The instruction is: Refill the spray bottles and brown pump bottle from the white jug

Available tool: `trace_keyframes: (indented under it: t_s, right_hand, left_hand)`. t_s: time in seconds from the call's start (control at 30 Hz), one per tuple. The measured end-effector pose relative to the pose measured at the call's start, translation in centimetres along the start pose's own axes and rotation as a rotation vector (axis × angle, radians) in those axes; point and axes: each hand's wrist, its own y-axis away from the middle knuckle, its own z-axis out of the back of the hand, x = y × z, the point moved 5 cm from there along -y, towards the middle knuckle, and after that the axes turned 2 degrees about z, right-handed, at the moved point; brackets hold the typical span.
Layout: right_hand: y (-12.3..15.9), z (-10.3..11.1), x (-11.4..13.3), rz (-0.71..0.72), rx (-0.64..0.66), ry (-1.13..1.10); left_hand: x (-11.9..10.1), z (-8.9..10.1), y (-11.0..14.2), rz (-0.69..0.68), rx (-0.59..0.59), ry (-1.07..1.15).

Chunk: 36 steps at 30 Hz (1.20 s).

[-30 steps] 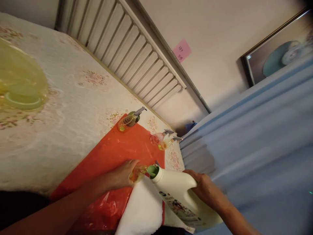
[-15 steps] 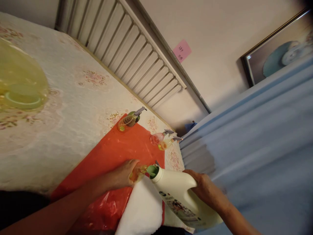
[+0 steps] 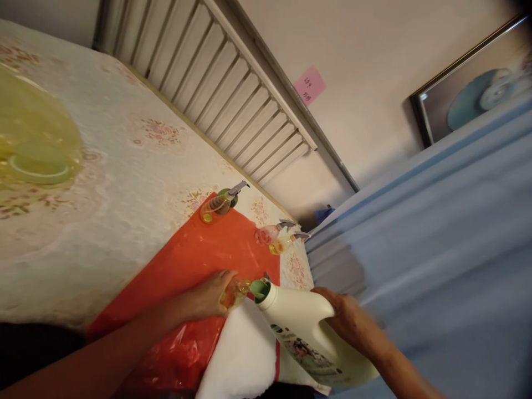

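Observation:
My left hand [image 3: 214, 295] is closed round a small clear bottle [image 3: 235, 292] with amber-yellow liquid in it, over a red plastic sheet [image 3: 187, 266]. By its handle, my right hand [image 3: 347, 316] grips a large cream-coloured jug [image 3: 303, 327] with a printed label. The jug is tilted, its green spout [image 3: 259, 290] at the mouth of the small bottle. Whether liquid is flowing between them I cannot tell. Below the bottle lies a white cloth [image 3: 243, 349], partly hidden by the jug.
A spray bottle [image 3: 216, 205] stands at the sheet's far corner. Two more, a pink one [image 3: 266, 235] and a yellow one [image 3: 280, 244], stand near its right edge. A yellow translucent basin [image 3: 37, 122] is at left on the flowered tablecloth [image 3: 124, 183]. A blue curtain [image 3: 436, 238] hangs at right.

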Motion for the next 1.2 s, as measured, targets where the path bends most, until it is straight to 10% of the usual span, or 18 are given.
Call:
trace_keyframes:
  t_s: [1.2]
  right_hand:
    - [0.1,0.2,0.1,-0.044,0.015,-0.003]
  left_hand:
    - [2.0,-0.8,-0.4,-0.006,-0.011,-0.005]
